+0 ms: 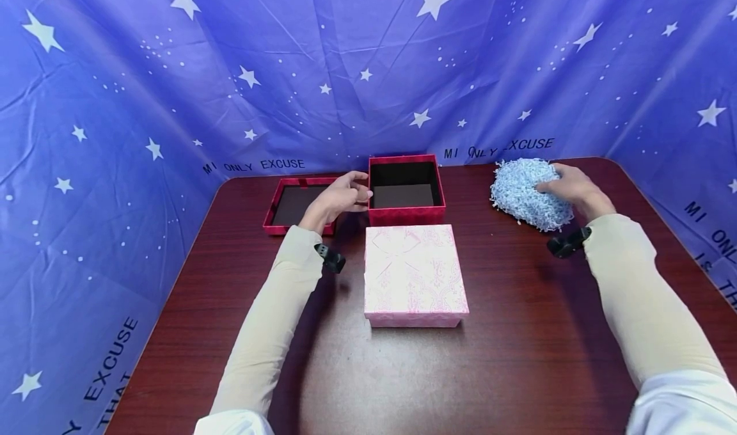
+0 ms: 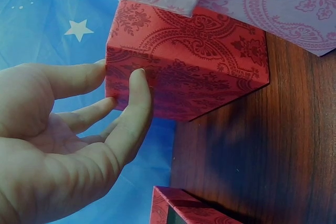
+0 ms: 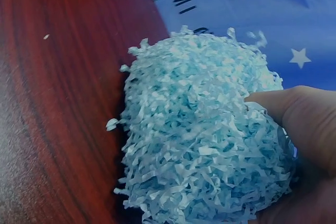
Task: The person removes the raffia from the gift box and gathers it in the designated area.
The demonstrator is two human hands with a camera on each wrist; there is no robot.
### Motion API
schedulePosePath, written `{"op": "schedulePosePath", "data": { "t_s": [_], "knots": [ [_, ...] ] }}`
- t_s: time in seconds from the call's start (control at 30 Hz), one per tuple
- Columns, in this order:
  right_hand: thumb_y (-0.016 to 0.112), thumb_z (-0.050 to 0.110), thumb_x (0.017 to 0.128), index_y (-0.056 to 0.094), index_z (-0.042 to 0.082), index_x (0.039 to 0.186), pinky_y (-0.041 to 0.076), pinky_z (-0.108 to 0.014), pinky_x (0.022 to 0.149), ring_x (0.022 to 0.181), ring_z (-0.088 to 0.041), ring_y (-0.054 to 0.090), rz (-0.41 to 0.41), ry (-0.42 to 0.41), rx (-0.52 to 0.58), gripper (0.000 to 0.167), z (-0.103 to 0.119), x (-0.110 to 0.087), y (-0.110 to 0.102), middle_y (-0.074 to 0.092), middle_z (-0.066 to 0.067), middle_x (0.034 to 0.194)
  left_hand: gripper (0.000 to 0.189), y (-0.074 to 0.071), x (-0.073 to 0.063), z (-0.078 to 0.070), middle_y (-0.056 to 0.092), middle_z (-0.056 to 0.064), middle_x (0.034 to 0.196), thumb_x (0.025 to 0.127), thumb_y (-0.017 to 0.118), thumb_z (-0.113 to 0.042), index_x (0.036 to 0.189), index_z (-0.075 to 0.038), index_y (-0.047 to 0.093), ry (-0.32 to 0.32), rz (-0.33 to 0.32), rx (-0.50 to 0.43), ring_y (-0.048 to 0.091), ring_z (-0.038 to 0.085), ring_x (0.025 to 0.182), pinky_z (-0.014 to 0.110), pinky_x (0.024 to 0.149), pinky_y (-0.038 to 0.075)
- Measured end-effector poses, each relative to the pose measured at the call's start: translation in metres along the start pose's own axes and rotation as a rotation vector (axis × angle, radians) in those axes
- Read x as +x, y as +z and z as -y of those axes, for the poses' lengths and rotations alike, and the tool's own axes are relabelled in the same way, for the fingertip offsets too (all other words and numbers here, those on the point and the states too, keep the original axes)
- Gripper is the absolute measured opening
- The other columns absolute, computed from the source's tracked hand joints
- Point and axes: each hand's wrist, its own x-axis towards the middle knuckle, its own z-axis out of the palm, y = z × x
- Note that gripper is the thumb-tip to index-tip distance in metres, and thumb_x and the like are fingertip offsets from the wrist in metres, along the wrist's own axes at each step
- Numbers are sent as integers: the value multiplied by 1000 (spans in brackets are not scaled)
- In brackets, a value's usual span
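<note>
A red box without a lid, dark inside, stands near the back of the table. My left hand is at its left side. In the left wrist view, the fingertips touch or nearly touch the patterned red wall, and the fingers are loosely bent. On the right, my right hand grips a heap of pale blue shredded paper. Its thumb presses into the shreds in the right wrist view, while the other fingers are mostly hidden.
A pink patterned box with its lid on stands in front of the red box. To the left lies a red lid, dark inside face up. A blue star-printed cloth hangs behind the dark wooden table.
</note>
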Motion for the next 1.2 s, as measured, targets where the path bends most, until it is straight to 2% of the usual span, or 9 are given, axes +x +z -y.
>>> {"op": "schedulePosePath", "data": {
  "t_s": [0.2, 0.47, 0.63, 0.8, 1.03, 1.2],
  "knots": [
    [54, 33, 95, -3, -3, 150, 19, -66, 109, 136, -56, 12, -25, 5, -44, 87, 1, 0, 2, 5, -35, 152, 56, 0, 0, -1, 44, 19, 125, 92, 54, 4, 143, -6, 33, -1, 1, 1, 46, 40, 128, 48, 101, 47],
    [55, 46, 93, -12, 5, 150, 17, -70, 107, 138, -56, 5, 30, 23, -28, 98, 6, -4, -4, -7, -30, 154, 56, 0, 0, 0, 43, 20, 125, 92, 53, 6, 143, -6, 32, 3, 6, -9, 46, 40, 129, 49, 101, 46],
    [54, 54, 91, -6, 10, 153, 18, -72, 105, 137, -57, 7, 27, -3, -46, 97, 13, -6, -10, -7, -30, 155, 57, 0, 1, 0, 43, 20, 125, 92, 53, 5, 144, -5, 31, 4, 1, -14, 45, 41, 129, 49, 102, 44],
    [47, 56, 94, 1, 10, 154, 21, -72, 104, 135, -58, 13, -24, -48, -82, 88, 23, -10, -11, 2, -32, 154, 54, 0, 0, 2, 45, 20, 123, 93, 54, 3, 143, -3, 32, 5, -14, -2, 48, 41, 125, 49, 101, 46],
    [42, 52, 96, 10, 15, 154, 22, -73, 102, 136, -57, 13, -139, -95, -100, 76, 46, -21, -7, 4, -30, 155, 48, 0, -6, 8, 50, 22, 127, 98, 53, -12, 141, -2, 35, -1, -44, 113, 58, 35, 110, 44, 96, 51],
    [44, 50, 97, 18, 17, 154, 25, -72, 101, 133, -56, 23, -185, -156, -97, 71, 61, -29, 1, 17, -31, 153, 47, -3, -14, 12, 50, 22, 134, 100, 50, -20, 140, -1, 35, -6, -54, 149, 56, 37, 116, 43, 97, 50]
  ]
}}
